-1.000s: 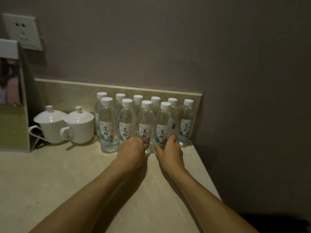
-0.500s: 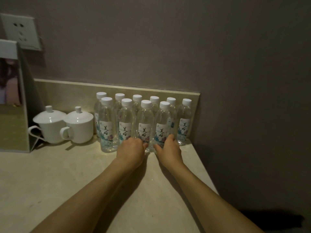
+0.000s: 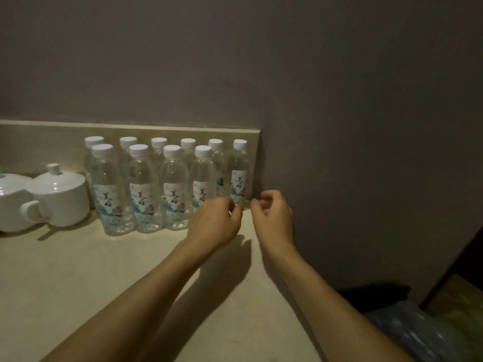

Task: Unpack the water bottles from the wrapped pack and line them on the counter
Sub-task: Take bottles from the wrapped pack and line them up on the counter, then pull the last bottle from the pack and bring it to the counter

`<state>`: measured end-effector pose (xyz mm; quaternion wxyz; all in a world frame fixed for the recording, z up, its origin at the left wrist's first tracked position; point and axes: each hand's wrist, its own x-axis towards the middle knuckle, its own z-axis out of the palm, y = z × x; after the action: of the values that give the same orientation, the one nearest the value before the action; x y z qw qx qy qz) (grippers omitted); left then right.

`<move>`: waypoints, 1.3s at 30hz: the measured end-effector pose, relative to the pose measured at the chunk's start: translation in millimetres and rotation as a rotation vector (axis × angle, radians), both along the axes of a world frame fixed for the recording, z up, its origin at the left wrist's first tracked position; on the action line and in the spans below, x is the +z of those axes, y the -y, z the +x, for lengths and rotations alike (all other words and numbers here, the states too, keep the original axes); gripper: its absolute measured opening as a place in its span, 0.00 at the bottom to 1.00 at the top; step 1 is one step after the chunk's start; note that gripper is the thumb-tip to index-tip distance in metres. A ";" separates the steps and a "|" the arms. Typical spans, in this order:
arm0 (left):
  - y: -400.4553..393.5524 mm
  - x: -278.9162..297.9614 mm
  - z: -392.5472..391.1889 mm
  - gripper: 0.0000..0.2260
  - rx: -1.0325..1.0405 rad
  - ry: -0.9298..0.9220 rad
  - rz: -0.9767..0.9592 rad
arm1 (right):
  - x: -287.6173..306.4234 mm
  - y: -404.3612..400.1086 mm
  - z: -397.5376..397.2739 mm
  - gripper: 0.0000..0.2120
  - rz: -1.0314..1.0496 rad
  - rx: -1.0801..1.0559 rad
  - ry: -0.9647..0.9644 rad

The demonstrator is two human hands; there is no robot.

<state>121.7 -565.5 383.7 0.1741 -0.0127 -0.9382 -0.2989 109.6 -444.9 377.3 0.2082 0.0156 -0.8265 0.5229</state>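
Bottles of clear plastic with white caps (image 3: 172,186) stand in two tidy rows mid-frame, against the beige backsplash (image 3: 52,142); left hand (image 3: 217,226) and right hand (image 3: 274,218) hover loosely curled, holding nothing.

Two white lidded cups (image 3: 61,198) stand left; crumpled blue plastic (image 3: 415,333) lies lower right.

Bottles (image 3: 172,189) and lidded cups (image 3: 61,197) block the back; counter (image 3: 78,278) front open.

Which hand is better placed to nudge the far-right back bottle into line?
Right. The right hand hangs beside the far-right bottle, fingers loosely curled and holding nothing. The left hand sits before the front-row bottles, further from it.
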 end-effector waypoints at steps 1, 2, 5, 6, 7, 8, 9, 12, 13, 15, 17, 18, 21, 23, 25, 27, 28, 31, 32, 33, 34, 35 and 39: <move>-9.8 1.2 -0.1 0.14 -0.008 0.004 0.020 | 0.8 -12.2 1.8 0.08 -0.015 -0.022 -0.024; -22.6 1.6 -0.8 0.14 -0.023 -0.001 0.034 | 0.2 -27.9 3.7 0.06 -0.029 -0.047 -0.041; -71.3 1.9 -0.3 0.15 -0.056 0.016 0.027 | -5.1 -80.0 9.4 0.03 -0.054 -0.133 -0.101; -90.4 0.9 -1.3 0.14 -0.065 0.014 0.007 | -8.0 -99.5 10.8 0.03 -0.054 -0.167 -0.119; -111.4 0.6 -0.4 0.13 -0.070 0.016 -0.007 | -11.1 -120.2 12.7 0.02 -0.055 -0.193 -0.129; -133.1 -0.7 -0.5 0.13 -0.085 0.018 -0.013 | -14.1 -141.9 15.1 0.02 -0.057 -0.210 -0.128; -155.9 -1.2 0.5 0.12 -0.100 0.026 -0.012 | -17.4 -164.3 17.6 0.02 -0.062 -0.221 -0.127; -230.2 -6.9 5.7 0.10 -0.149 0.051 0.006 | -31.0 -237.3 24.5 0.02 -0.062 -0.253 -0.106; -255.5 -9.9 7.2 0.10 -0.165 0.068 0.009 | -37.2 -261.3 26.0 0.02 -0.063 -0.267 -0.092; -303.8 -18.4 8.4 0.11 -0.193 0.113 0.009 | -50.1 -306.5 30.8 0.03 -0.062 -0.292 -0.061; -346.0 -32.7 7.5 0.11 -0.222 0.179 0.014 | -63.9 -347.1 36.0 0.04 -0.062 -0.297 -0.027; -363.8 -41.0 7.5 0.11 -0.243 0.219 0.020 | -71.0 -364.6 38.9 0.04 -0.064 -0.297 0.001; -407.9 -70.0 5.8 0.11 -0.292 0.358 0.018 | -96.0 -411.4 46.8 0.02 -0.064 -0.324 0.067; -429.8 -91.1 1.8 0.10 -0.315 0.453 0.029 | -114.5 -438.0 49.2 0.02 -0.066 -0.351 0.119; -447.5 -112.3 -2.9 0.09 -0.339 0.534 0.044 | -134.1 -459.6 49.1 0.04 -0.073 -0.345 0.223; -465.5 -137.3 -9.8 0.10 -0.353 0.593 0.073 | -156.2 -478.8 47.1 0.06 -0.060 -0.317 0.342; -474.9 -150.2 -13.3 0.10 -0.355 0.612 0.076 | -168.5 -486.9 45.3 0.06 -0.056 -0.296 0.401; -503.7 -189.9 -27.0 0.12 -0.362 0.664 0.066 | -204.3 -507.6 36.1 0.10 -0.077 -0.265 0.564; -513.1 -203.8 -32.9 0.13 -0.375 0.688 0.080 | -215.6 -514.7 32.0 0.10 -0.081 -0.259 0.608; -522.5 -218.8 -40.4 0.14 -0.390 0.711 0.094 | -225.8 -522.2 27.6 0.11 -0.088 -0.253 0.649; -531.2 -233.6 -48.1 0.15 -0.404 0.726 0.105 | -234.5 -529.7 22.2 0.12 -0.098 -0.246 0.690; -539.3 -249.1 -56.4 0.15 -0.414 0.738 0.109 | -243.9 -537.5 15.6 0.13 -0.114 -0.237 0.735; -566.5 -308.9 -87.3 0.19 -0.422 0.842 0.217 | -278.9 -561.5 -17.2 0.15 -0.076 -0.231 0.866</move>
<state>34.5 1.0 74.7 -0.2852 -0.0624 -0.8674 -0.4029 92.4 116.6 98.4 -0.0995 -0.3047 -0.8141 0.4843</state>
